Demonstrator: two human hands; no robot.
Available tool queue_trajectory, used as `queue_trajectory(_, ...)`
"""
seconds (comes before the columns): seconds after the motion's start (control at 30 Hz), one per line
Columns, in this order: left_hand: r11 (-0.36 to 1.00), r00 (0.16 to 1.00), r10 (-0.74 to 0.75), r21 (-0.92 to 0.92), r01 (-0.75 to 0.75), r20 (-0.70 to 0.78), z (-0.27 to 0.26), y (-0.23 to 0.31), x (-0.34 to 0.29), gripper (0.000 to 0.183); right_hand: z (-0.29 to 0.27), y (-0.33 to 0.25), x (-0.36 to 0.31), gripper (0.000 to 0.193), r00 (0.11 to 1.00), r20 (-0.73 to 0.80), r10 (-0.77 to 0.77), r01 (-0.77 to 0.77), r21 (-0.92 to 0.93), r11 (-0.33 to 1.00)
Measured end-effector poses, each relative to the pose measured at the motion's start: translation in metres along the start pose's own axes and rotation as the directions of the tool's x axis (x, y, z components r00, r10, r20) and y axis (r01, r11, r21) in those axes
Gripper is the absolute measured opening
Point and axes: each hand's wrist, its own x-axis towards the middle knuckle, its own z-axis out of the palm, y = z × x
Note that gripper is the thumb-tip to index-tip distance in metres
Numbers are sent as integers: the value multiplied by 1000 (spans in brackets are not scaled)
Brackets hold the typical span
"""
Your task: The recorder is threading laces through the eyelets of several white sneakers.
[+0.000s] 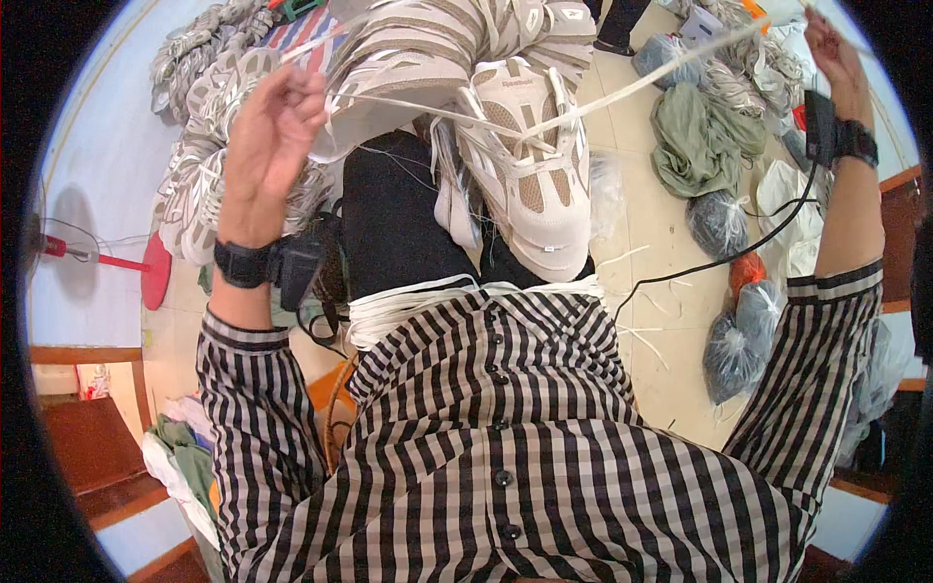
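Observation:
A beige and white sneaker upper (pixel 544 219) without a visible sole rests on my lap, toe toward me. A white shoelace (pixel 661 73) runs through its lower eyelets, and both ends stretch up and apart. My left hand (pixel 282 117), raised at the upper left, pinches one end with curled fingers. Far out at the upper right, my right hand (pixel 834 53) is closed on the other end, pulling it taut. A bundle of white laces (pixel 418 301) lies across my waist over black trousers (pixel 403 214).
Stacked beige shoe uppers (pixel 408 58) curve ahead of me, with more piled at the left (pixel 209 185). On the right floor lie a green cloth bag (pixel 700 136) and tied dark plastic bags (pixel 734 350). A black cable (pixel 719 260) hangs from my right wrist. A red stand (pixel 155 270) is at the left.

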Motion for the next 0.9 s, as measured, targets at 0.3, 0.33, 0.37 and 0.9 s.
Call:
queue_trajectory(0.3, 938, 737, 339, 268, -218, -585, -229, 132, -59, 31, -117, 158, -4, 24, 945, -86, 317, -301, -614, 730)
queue_trajectory(0.33, 950, 713, 306, 150, -275, -631, -252, 144, -77, 32, -114, 180, -14, 26, 902, 171, 396, -35, -886, 462)
queue_trajectory(0.37, 959, 616, 273, 159, -234, -739, -274, 150, -95, 33, -109, 195, -26, 27, 851, 112, 513, 4, -978, 208)
queue_trajectory(0.9, 214, 842, 35, 819, -532, 538, 55, -106, -93, 28, 137, 228, -279, 14, 610, 790, 69, 660, -554, 507)
